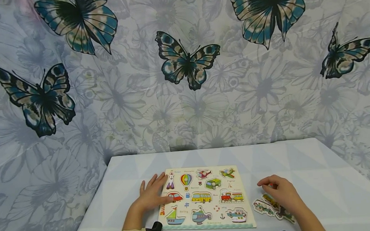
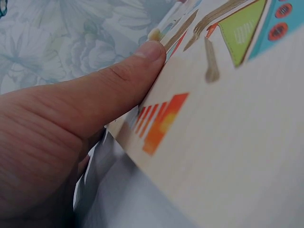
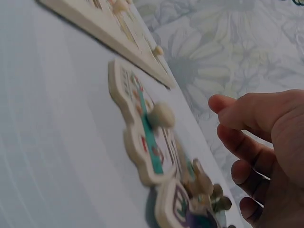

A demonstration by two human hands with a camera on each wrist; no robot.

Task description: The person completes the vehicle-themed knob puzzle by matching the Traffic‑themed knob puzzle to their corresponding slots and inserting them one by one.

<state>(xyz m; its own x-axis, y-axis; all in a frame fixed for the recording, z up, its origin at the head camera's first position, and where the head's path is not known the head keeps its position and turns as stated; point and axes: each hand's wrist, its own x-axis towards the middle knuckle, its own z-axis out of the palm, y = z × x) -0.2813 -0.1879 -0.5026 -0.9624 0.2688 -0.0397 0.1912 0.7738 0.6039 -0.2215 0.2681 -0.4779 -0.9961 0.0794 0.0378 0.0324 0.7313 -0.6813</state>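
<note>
A wooden peg puzzle board (image 1: 204, 184) with coloured vehicle pictures lies flat on the table. My left hand (image 1: 152, 196) rests at its left edge, fingers spread, the thumb (image 2: 121, 73) lying on the board's face near the red car (image 1: 174, 196). Just right of the board is a small pile of loose puzzle pieces; one is a white and green piece (image 3: 142, 128) with a round wooden knob (image 3: 161, 115). Loosely bent, my right hand (image 1: 282, 191) hovers over this pile and partly hides it. Nothing shows between its fingers in the right wrist view.
The pieces lie on a white table (image 1: 113, 192) with a faint triangle pattern. Behind it hangs a pale floral cloth (image 1: 123, 109) with large butterflies (image 1: 189, 59). Black wrist devices (image 1: 154, 229) show at the near side.
</note>
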